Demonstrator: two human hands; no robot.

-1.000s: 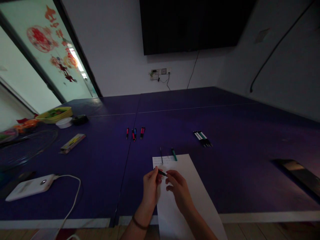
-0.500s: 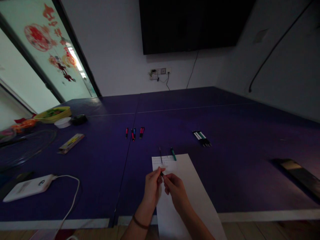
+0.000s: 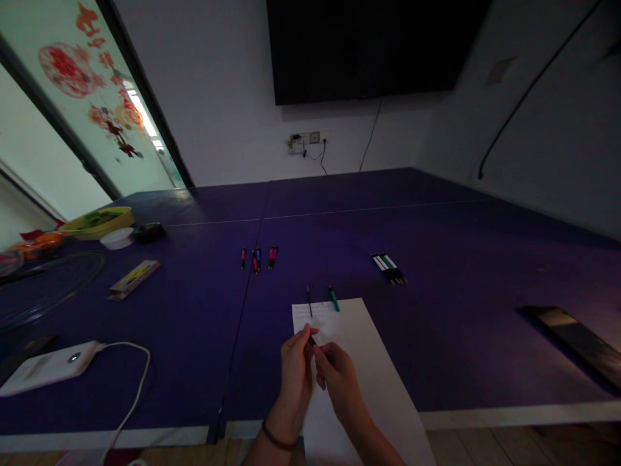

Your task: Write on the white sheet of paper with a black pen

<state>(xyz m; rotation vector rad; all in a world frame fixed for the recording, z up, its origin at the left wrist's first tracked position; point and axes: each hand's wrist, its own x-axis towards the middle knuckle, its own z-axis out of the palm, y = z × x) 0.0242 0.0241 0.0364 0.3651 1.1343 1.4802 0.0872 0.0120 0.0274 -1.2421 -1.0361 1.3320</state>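
My left hand (image 3: pixel 297 362) and my right hand (image 3: pixel 338 375) meet over the white paper (image 3: pixel 373 375), fingertips pinched on a small black pen part (image 3: pixel 312 340). Most of that part is covered by the fingers. Just beyond the hands, a thin dark pen refill (image 3: pixel 309 301) lies across the paper's far edge. To its right a green pen barrel (image 3: pixel 334 299) rests at the same edge, where lines of handwriting show faintly.
Farther off lie several pink and blue pens (image 3: pixel 256 260) and a row of white and green pens (image 3: pixel 388 267). A phone (image 3: pixel 572 343) is at right. At left are a white power bank (image 3: pixel 51 367) with cable, a small box (image 3: pixel 133 279) and a yellow basket (image 3: pixel 119 215).
Both hands keep their pinch on the black pen part, with only slight finger movement. The whole view has shifted a little, so things appear slightly farther left.
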